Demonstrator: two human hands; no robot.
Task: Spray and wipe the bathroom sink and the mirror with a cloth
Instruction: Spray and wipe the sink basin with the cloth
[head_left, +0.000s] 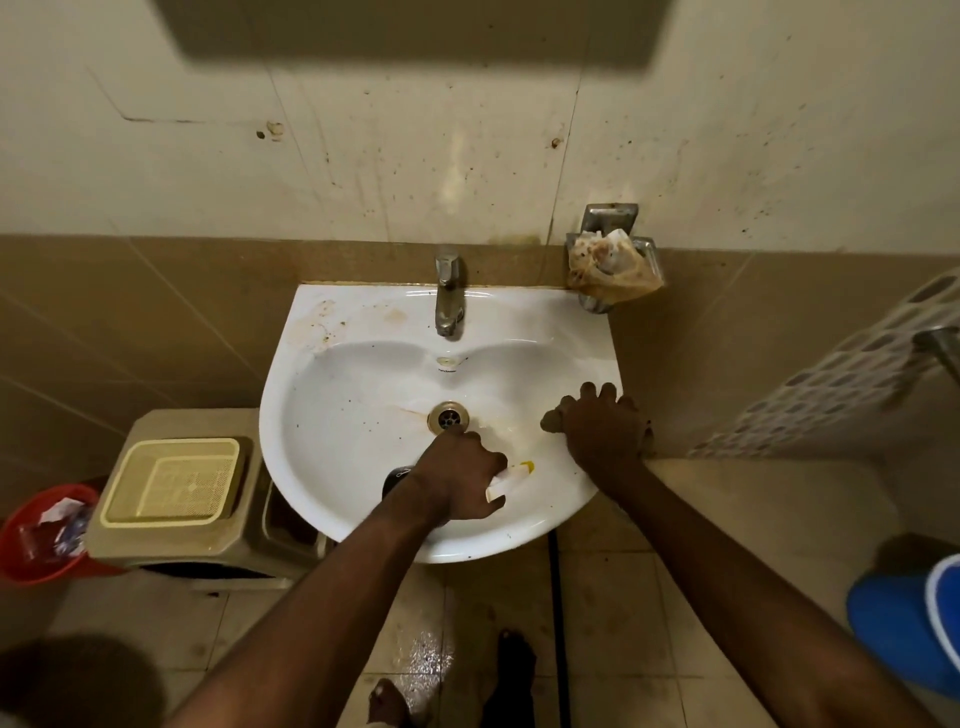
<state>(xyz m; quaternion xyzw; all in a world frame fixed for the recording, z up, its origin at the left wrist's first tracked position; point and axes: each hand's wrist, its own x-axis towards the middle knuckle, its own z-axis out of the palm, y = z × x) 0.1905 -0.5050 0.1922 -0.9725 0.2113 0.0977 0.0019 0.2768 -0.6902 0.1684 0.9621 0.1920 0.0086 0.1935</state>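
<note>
A white wall sink (332, 452) with brown stains near its drain (448, 417) fills the middle of the view. My left hand (457, 480) is inside the basin, just in front of the drain. It is closed around a spray bottle (511, 475) whose white head with a yellow tip sticks out to the right. A dark part of the bottle shows left of my wrist. My right hand (602, 426) presses on the sink's right rim, over a brownish cloth (551, 422) that shows only at the hand's edges. The dark shape along the top edge (415, 31) could be the mirror's underside.
A steel tap (448, 291) stands at the back of the sink. A wall soap holder (613, 260) with crumpled stained paper sits to its right. On the left stand a beige bin with a yellow tray (174, 486) and a red bucket (36, 535). A blue bucket (904, 623) is at right. The floor is wet.
</note>
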